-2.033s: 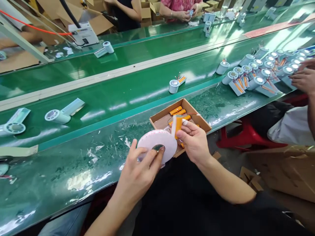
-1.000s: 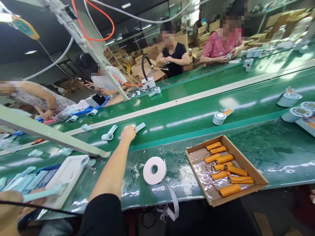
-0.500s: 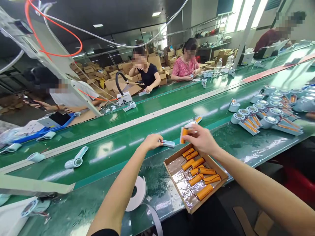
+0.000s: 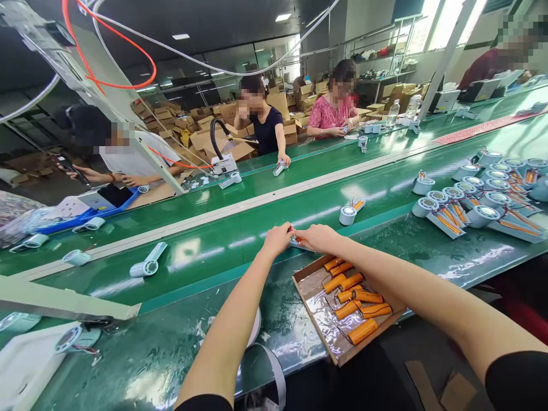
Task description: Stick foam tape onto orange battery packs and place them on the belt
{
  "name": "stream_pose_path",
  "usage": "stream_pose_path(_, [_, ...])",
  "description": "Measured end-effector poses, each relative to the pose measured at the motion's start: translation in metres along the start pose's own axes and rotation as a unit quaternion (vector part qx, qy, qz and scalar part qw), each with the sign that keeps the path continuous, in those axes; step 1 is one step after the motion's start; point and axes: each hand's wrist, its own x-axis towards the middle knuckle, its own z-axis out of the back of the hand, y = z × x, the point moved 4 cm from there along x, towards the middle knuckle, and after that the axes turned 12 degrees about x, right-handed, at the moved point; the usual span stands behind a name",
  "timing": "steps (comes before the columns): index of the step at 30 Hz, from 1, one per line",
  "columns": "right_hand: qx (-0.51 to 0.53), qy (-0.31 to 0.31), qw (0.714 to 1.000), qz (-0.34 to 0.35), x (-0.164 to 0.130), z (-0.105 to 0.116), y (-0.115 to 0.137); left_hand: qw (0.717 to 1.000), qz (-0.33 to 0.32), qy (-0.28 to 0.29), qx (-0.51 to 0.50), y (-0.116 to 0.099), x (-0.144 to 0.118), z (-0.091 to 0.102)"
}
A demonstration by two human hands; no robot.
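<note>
My left hand (image 4: 278, 240) is closed on a pale blue plastic housing (image 4: 301, 245), whose handle part sticks out under my other hand. My right hand (image 4: 320, 237) is closed over that same piece, fingertips meeting those of my left. The orange battery pack in it is mostly hidden by the fingers. Just below my right forearm lies a shallow cardboard box (image 4: 314, 308) lined with clear film, holding several orange wired battery packs (image 4: 362, 331). A roll of white tape (image 4: 256, 328) sits partly behind my left forearm, its loose strip hanging over the table edge.
A green conveyor belt (image 4: 231, 228) runs across, carrying housings such as one with a battery (image 4: 349, 214) and one at left (image 4: 148, 265). Many assembled housings (image 4: 482, 214) crowd the right. Co-workers (image 4: 265, 128) sit opposite. A metal post (image 4: 64, 299) stands at left.
My right hand has moved left with the orange battery pack, from above the box to the housing at my left hand. Across the belt, a co-worker's hand now reaches onto a part.
</note>
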Motion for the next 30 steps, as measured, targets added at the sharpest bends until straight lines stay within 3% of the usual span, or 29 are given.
stream_pose_path(8, [-0.047, 0.066, 0.997, -0.015, 0.016, 0.000, 0.009, 0.999, 0.021, -0.027, -0.004, -0.008, 0.004, -0.001])
stream_pose_path(17, [-0.057, 0.065, 0.996, -0.036, -0.012, 0.020, -0.004, 0.998, 0.039, -0.027, -0.029, -0.019, 0.006, -0.007])
stream_pose_path(21, [-0.053, 0.091, 0.992, -0.072, 0.001, 0.007, 0.007, 0.998, 0.041, -0.022, -0.033, -0.027, 0.008, 0.001])
stream_pose_path(24, [-0.046, 0.097, 0.991, -0.084, 0.009, 0.003, 0.012, 0.998, 0.021, -0.025, -0.046, -0.037, 0.006, 0.017])
stream_pose_path(27, [-0.035, 0.090, 0.993, -0.072, 0.003, 0.006, 0.009, 0.996, -0.012, -0.056, -0.068, -0.030, -0.029, 0.035])
stream_pose_path(30, [-0.026, 0.066, 0.994, -0.079, -0.006, 0.015, -0.005, 0.992, -0.006, -0.101, -0.073, 0.010, -0.117, 0.027])
